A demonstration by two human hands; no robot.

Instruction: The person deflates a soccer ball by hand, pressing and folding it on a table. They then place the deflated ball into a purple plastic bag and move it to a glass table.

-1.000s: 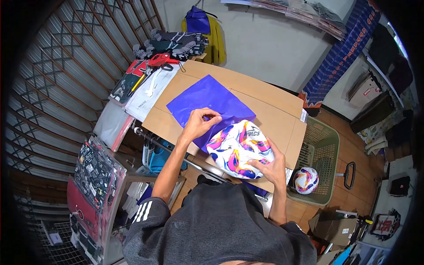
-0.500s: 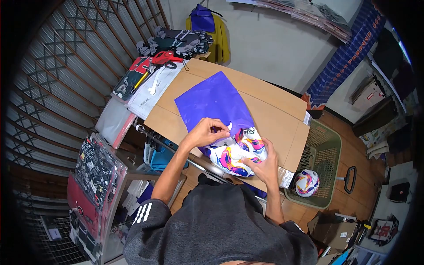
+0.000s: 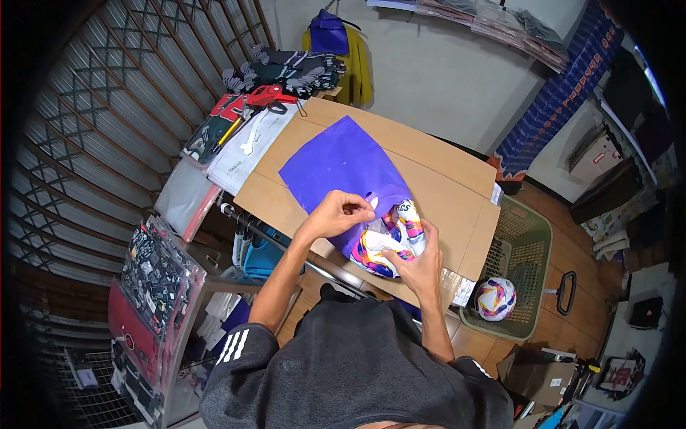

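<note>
A white ball with pink, orange and blue patterns (image 3: 371,256) sits at the near edge of the cardboard-covered table, partly inside a purple bag (image 3: 343,161). The bag lies flat beyond the ball, its mouth around the ball's far side. With fingers pinched, my left hand (image 3: 341,214) holds the bag's edge above the ball. My right hand (image 3: 420,264) is wrapped round the ball's right side, its thumb on the near face.
Cardboard (image 3: 457,207) covers the table. Red-handled tool (image 3: 268,94) and yellow cutter (image 3: 230,134) lie at the back left. A green basket (image 3: 537,286) on the floor at right holds another ball (image 3: 496,299). Folded garments (image 3: 300,70) are stacked behind.
The ball has turned and shifted slightly right, deeper under the bag's edge. The purple bag has slid a little to the left. My right hand has moved slightly left.
</note>
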